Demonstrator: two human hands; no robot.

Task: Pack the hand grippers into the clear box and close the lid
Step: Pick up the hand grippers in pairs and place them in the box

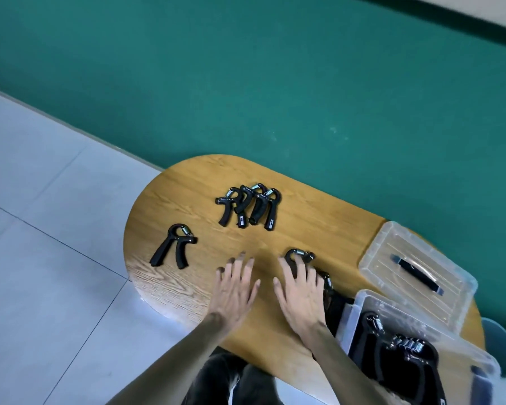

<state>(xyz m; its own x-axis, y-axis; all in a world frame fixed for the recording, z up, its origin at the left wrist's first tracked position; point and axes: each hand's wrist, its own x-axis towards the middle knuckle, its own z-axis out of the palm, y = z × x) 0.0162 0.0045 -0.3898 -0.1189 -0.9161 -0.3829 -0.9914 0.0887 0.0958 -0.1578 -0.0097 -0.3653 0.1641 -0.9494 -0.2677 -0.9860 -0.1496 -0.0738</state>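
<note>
Hand gripper [300, 256] at frame centre, just left of the clear box [415, 331]: rigid, light, springy; grab both handles. Right hand [300, 293] lies over it, fingers look nearly straight, grip unclear. Left hand [235, 287] spread flat, holding nothing. Lid [415, 273] off.

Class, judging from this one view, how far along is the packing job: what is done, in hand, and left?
Done: several hand grippers lie in the clear box. In hand: the right hand rests on a gripper beside the box; the left hand is open. Left: the lone gripper, the far cluster, and fitting the lid.
</note>
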